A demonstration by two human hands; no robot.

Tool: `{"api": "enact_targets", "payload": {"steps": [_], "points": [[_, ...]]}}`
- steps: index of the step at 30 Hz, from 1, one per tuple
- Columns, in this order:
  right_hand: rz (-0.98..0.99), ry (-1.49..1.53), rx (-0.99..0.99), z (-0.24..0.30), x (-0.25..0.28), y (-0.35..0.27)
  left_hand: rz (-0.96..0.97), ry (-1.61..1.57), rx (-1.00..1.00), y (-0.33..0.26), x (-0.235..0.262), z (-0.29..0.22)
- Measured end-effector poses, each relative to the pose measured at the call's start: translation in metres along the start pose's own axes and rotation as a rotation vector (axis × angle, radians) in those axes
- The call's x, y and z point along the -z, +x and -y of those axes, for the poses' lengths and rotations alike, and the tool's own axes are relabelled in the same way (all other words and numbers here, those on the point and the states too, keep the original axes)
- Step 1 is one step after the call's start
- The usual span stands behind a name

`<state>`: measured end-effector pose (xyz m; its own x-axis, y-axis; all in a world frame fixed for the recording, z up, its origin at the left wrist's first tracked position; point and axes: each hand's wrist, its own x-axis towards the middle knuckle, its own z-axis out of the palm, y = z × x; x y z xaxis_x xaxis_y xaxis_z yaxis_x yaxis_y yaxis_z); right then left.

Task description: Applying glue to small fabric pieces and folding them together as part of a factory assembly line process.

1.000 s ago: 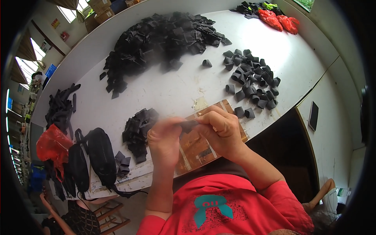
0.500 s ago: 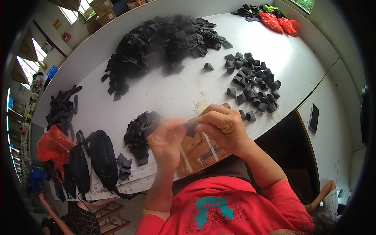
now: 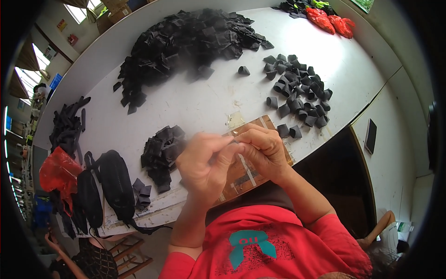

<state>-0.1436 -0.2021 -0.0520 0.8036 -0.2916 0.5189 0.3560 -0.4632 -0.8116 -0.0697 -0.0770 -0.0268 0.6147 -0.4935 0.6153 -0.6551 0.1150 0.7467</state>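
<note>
My left hand and my right hand meet fingertip to fingertip above a brown wooden board. Both are closed in a pinch on a small piece of black fabric. The fingers hide nearly all of it, and the left hand is slightly blurred. Left of my left hand lies a small heap of flat black fabric pieces. To the right, beyond my right hand, several black pieces curled into loops are spread over the white table.
A large pile of black fabric pieces covers the far side. Black pouches, a red plastic bag and dark strips lie at left. Red bags sit far right. A phone rests on the right-hand surface.
My hands have drawn closer, the left turning inward toward the right. The black fabric piece that showed between them is now mostly covered by fingers. The view has shifted slightly.
</note>
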Motion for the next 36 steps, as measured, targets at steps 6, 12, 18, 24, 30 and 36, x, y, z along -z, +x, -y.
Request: {"api": "enact_targets", "payload": {"steps": [6, 12, 18, 24, 30, 36], "points": [[-0.028, -0.163, 0.101, 0.006, -0.004, 0.005, -0.023, -0.087, -0.025, -0.004, 0.002, 0.021], [-0.12, -0.318, 0.293, -0.001, -0.009, 0.005, -0.053, -0.183, -0.163, -0.008, -0.006, 0.036], [-0.04, -0.056, 0.095, 0.008, 0.017, 0.012, -0.066, -0.019, 0.12, -0.04, -0.004, 0.065], [-0.341, -0.338, -0.536, -0.081, 0.07, -0.007, 0.153, 0.586, 0.252, -0.062, -0.03, 0.109], [-0.307, -0.223, -0.571, -0.058, 0.014, -0.071, 0.353, 0.859, 0.234, -0.07, -0.029, 0.13], [-0.02, -0.186, -0.296, -0.018, -0.032, -0.071, 0.113, -0.075, 0.795, -0.07, 0.0, 0.103]]}}
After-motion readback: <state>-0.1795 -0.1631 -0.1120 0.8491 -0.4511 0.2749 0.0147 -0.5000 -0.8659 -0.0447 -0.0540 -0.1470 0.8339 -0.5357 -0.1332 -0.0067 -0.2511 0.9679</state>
